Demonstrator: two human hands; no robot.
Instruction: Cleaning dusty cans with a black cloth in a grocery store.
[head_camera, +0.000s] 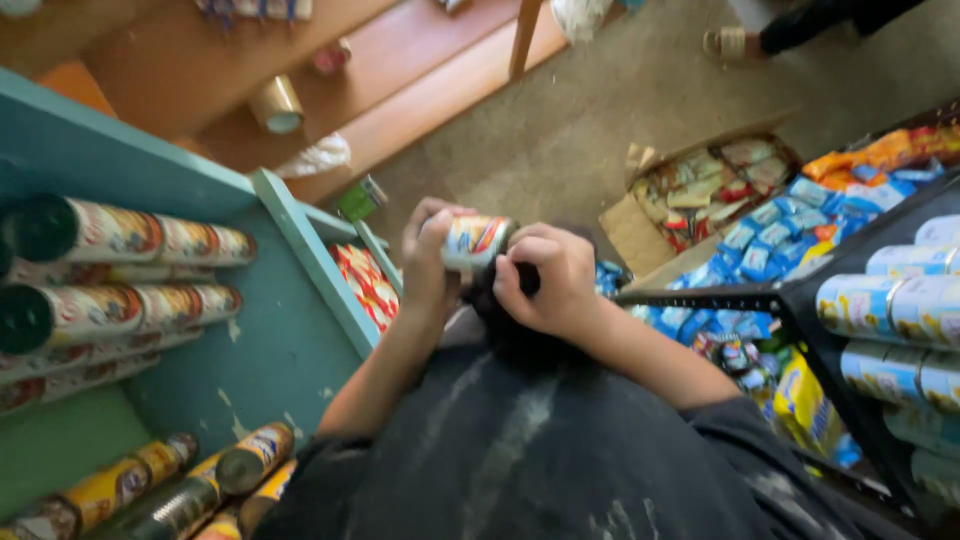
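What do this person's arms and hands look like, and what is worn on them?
Both forearms are bare. The left hand and right hand have no gloves, and no rings or watch show. Short dark sleeves of a dusty, pale-streaked shirt cover the upper arms.

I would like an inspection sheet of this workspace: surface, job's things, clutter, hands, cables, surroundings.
Surface: grey floor, partly covered.
Job's things: small can with a colourful label, held between both hands.
Clutter: open cardboard box of packets; blue packets piled beside it.
Hands: left hand and right hand both grip the can.
Cables: nothing seen.
Surroundings: teal shelf with rows of cans on the left, black rack with cans on the right, another person's foot at the top.
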